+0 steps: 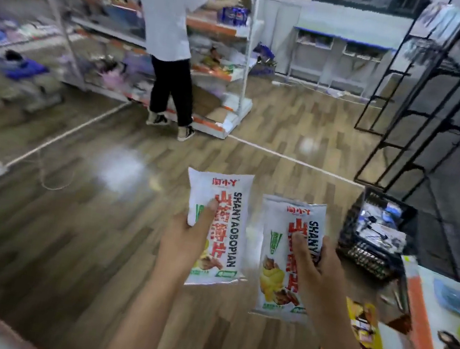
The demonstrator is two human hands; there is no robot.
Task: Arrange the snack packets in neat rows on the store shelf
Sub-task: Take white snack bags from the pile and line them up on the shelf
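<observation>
Head view: the left hand (184,234) grips one white snack packet (215,226) and the right hand (312,264) grips a second packet (278,259), side by side above the wooden floor (66,224), left of the orange-edged shelf (420,328).

Dim, cool indoor light fills the shop, with pale glare patches shining on the wooden floor (122,170). Motion blur smears the shelves (220,28) at the rear and the whole left edge, while the two white packets (215,226) at centre stay sharp enough to read. Wide-angle distortion bends the black rack (443,95) at right. Shadows are soft and faint.
</observation>
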